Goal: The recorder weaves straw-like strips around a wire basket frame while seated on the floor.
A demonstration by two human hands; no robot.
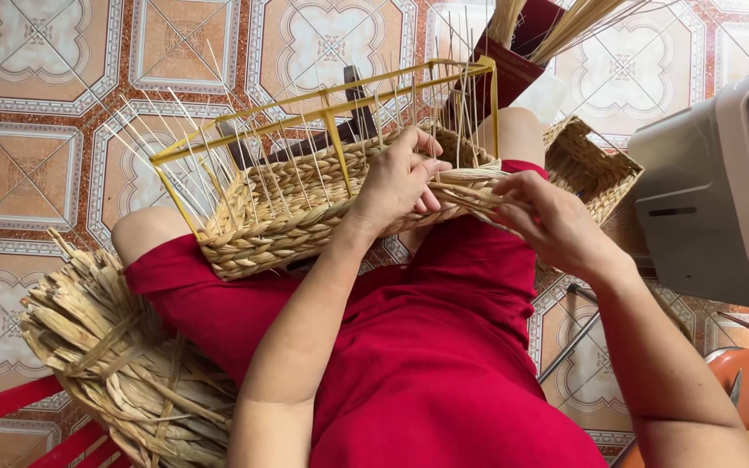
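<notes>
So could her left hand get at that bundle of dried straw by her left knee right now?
Probably yes. The left hand rests on the half-woven basket in the lap, and the straw bundle lies uncovered just beside the left thigh, nothing between, though the hand would have to let go first.

1. The person wears a red garment [444,373] of one plain colour, without pattern or print.
2. The cloth covers the lap and both thighs, and it ends above the knees, so the knees are bare.
3. The cloth looks soft and thin, and it makes long folds between the legs and small wrinkles near the hem.
4. Both forearms are bare up to the edge of the picture; no sleeve shows on them.
5. The left hand [396,182] and the right hand [548,221] are bare, with no gloves.
6. No ring, watch or bracelet shows on the fingers or wrists.
</notes>
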